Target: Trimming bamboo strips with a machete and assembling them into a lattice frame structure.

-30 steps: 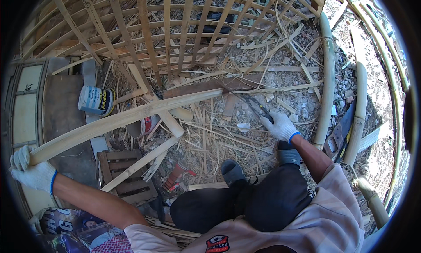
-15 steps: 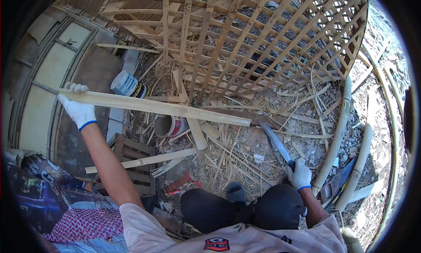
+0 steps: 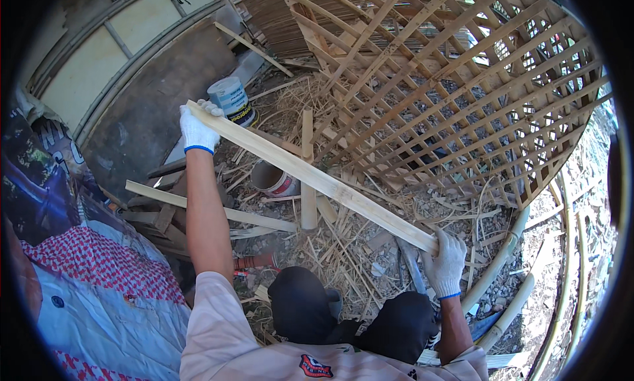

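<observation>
A long pale split-bamboo slat (image 3: 317, 180) slants across the middle, its far-left end higher in the picture than its right end. My left hand (image 3: 200, 127), in a white knit glove with a blue cuff, is closed around the far-left end. At the other end my right hand (image 3: 446, 263), gloved alike, has its fingers closed on the slat. A machete blade (image 3: 412, 267) shows just left of my right hand, under the slat's end; its handle is hidden.
A bamboo lattice panel (image 3: 456, 84) curves across the back right. Two buckets (image 3: 231, 98) (image 3: 269, 179) stand among shavings. Another slat (image 3: 211, 209) lies at left, beside a wooden slatted stand. Bamboo poles (image 3: 496, 265) lie at right. Patterned cloth (image 3: 105, 269) is at lower left.
My right hand has moved from the machete's handle up to the slat's right end. The slat now slants more steeply, and the whole view has turned.
</observation>
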A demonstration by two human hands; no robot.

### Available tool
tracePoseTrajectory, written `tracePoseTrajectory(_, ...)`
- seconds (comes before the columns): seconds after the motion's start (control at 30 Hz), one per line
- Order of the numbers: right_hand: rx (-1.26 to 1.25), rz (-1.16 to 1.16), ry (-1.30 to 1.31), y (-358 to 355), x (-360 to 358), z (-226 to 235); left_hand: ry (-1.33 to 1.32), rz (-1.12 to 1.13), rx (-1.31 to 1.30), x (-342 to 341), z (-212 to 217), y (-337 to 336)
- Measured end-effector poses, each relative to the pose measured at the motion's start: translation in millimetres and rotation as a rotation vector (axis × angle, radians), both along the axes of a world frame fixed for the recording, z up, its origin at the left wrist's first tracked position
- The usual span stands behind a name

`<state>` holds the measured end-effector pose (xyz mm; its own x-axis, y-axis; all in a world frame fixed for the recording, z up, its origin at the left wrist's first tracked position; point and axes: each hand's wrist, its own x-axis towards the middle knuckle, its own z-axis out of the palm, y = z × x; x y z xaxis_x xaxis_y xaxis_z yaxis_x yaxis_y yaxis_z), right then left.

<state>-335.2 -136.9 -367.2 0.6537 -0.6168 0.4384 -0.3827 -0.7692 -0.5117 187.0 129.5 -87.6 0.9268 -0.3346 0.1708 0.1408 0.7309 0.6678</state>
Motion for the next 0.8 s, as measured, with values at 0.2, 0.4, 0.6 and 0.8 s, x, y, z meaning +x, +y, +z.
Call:
tracePoseTrajectory(0.2,0.381,0.196,0.2,4.5,-33.9,-18.9,0.123,0.127,0.153,-18.0,-23.3,-22.9)
tracePoseTrajectory(0.4,0.581,0.246,0.34,17.7,-51.0,-14.2,0.008,0.218,0.298,-15.3,-36.7,-31.3)
tracePoseTrajectory(0.6,0.703,0.245,0.339,21.3,-54.5,-25.5,-0.193,0.24,0.486,-12.9,-53.0,-33.3)
tracePoseTrajectory(0.8,1.036,0.26,0.378,-2.5,-40.6,9.8,-1.246,0.678,1.231,-110.1,-64.3,-57.8)
